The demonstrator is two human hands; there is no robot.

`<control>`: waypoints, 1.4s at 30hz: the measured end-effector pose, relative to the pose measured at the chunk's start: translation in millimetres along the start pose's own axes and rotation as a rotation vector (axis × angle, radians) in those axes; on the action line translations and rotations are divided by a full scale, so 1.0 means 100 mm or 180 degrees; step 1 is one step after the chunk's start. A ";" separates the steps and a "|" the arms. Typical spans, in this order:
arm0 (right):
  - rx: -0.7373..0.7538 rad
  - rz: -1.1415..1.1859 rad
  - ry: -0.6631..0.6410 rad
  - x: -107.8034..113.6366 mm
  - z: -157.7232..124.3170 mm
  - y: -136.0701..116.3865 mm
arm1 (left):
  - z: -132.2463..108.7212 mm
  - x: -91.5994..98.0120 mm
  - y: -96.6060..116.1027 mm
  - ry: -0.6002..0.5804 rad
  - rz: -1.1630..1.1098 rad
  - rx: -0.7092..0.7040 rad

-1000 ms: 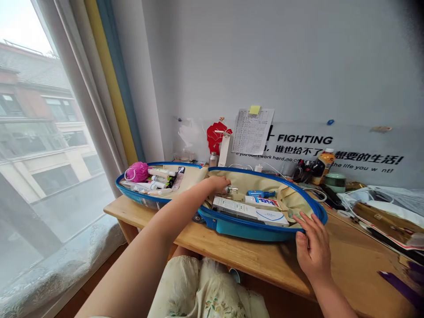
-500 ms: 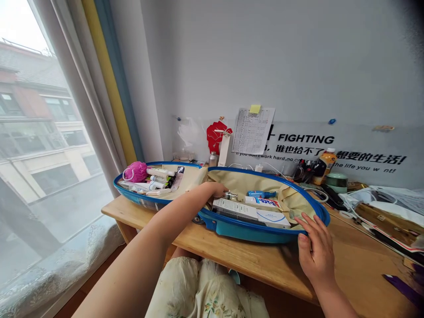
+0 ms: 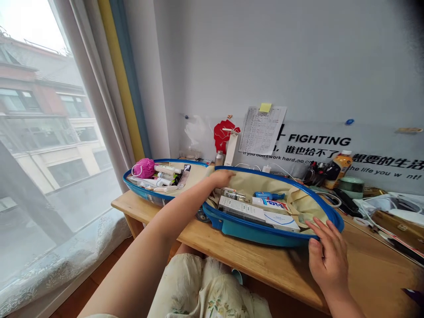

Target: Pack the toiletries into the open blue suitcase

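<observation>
An opened blue suitcase lies on the wooden desk in two halves with beige lining. My left hand hovers above the inner end of the right half, fingers stretched out and holding nothing. Just below it rests a clear bottle. Beside that are a blue bottle, a toothpaste tube and two flat boxes, one grey and white, one white. My right hand is open, its spread fingers at the near right rim.
In the left half lie a pink bath puff and several white tubes. Behind the suitcase stand an orange-capped bottle and a green jar. Cables and a brown case lie at right; a window is at left.
My left hand has lifted off the clear bottle, which now lies in the right half. My right hand stays at the rim. The view has shifted slightly left.
</observation>
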State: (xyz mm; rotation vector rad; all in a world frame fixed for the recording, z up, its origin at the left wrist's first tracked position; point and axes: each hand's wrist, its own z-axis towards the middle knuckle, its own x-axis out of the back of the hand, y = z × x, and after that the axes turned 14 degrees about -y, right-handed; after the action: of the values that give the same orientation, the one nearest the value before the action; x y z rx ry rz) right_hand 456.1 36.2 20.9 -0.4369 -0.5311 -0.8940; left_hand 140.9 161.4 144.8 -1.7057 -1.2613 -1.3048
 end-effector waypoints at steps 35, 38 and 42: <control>0.0093 -0.0217 0.0041 0.02 0.02 -0.02 | -0.42 0.00 -2.09 -0.0410 0.0712 0.1930; 0.0065 -0.0172 0.0052 0.02 0.01 -0.02 | -0.51 0.00 -2.03 -0.0071 0.0803 0.1862; 0.0017 -0.0131 0.0036 0.02 0.01 -0.02 | -0.61 0.16 -1.82 0.0657 0.0858 0.1610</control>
State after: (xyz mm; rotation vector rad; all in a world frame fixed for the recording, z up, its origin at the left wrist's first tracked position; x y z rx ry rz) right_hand 455.5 34.6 23.1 -0.4173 -0.5336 -0.9338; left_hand -50.0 173.2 166.9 -1.2910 -1.0810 -0.8822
